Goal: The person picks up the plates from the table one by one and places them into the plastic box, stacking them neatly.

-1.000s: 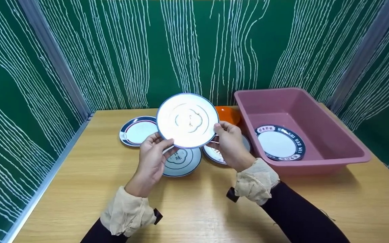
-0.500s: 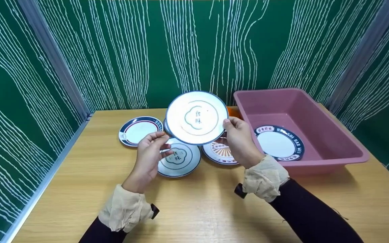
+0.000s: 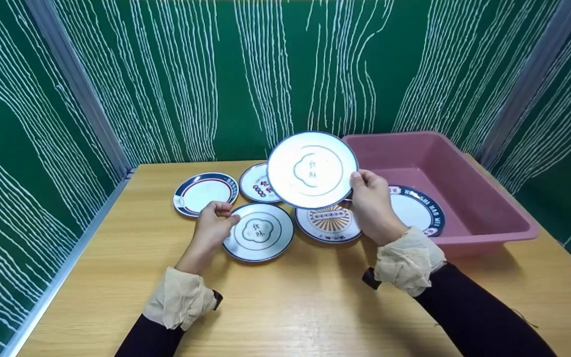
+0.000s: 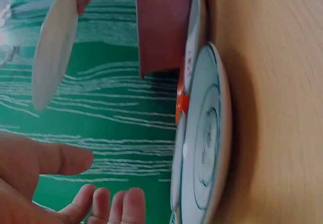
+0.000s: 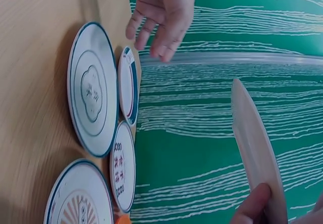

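Note:
A white plate (image 3: 313, 170) with a blue rim and a printed flower outline hangs tilted above the table, its right edge pinched by my right hand (image 3: 375, 206). In the right wrist view the same plate (image 5: 257, 153) appears nearly edge-on. My left hand (image 3: 212, 230) holds nothing; its fingers (image 4: 133, 204) are loosely bent and apart from the thumb. It hovers just over the left edge of a matching plate (image 3: 258, 233) lying on the table. A plate with orange rays (image 3: 332, 224) lies partly below the held one.
A pink plastic tub (image 3: 493, 208) stands on the right, with a dark-rimmed plate (image 3: 414, 210) inside. At the back left lie a navy-rimmed plate (image 3: 206, 193) and a plate with red print (image 3: 258, 183). Something orange (image 5: 122, 219) shows beside the plates. Green walls enclose the table.
Both hands held the plate at first. The left hand has let go and drawn left and down, while the right hand has carried the plate right toward the tub.

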Available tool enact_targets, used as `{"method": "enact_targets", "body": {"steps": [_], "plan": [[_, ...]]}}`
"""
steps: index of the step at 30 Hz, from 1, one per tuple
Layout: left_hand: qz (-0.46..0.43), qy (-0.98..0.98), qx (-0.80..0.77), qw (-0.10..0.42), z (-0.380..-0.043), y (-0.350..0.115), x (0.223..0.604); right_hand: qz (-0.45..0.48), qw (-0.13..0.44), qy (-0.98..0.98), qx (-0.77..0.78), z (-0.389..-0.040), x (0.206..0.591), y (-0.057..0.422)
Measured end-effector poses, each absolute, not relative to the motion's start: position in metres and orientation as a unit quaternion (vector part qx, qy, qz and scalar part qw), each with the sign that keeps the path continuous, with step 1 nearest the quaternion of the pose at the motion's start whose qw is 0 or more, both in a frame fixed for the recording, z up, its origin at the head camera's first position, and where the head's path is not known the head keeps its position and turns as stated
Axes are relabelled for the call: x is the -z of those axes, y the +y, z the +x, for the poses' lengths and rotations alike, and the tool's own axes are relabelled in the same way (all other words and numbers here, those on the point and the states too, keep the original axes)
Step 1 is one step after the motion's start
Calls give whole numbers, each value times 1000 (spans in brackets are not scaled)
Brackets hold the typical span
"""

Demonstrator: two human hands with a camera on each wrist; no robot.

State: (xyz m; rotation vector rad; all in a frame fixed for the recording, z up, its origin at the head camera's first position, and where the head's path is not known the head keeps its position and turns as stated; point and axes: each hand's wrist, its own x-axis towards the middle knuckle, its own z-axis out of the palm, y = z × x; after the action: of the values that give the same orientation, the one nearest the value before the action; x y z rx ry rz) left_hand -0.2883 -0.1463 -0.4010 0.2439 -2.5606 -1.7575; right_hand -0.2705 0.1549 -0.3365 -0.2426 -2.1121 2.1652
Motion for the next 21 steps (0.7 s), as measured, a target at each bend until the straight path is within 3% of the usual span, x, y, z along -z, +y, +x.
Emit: {"method": "enact_targets", "body": {"steps": [10,21], "plan": [[27,-925,378,-21,-292,-163,416,-111,76,-670,-730,-269,341,179],[49,-930,358,-69,-301,-173,422,-139,86,-652,-741,-268,342,212]]}}
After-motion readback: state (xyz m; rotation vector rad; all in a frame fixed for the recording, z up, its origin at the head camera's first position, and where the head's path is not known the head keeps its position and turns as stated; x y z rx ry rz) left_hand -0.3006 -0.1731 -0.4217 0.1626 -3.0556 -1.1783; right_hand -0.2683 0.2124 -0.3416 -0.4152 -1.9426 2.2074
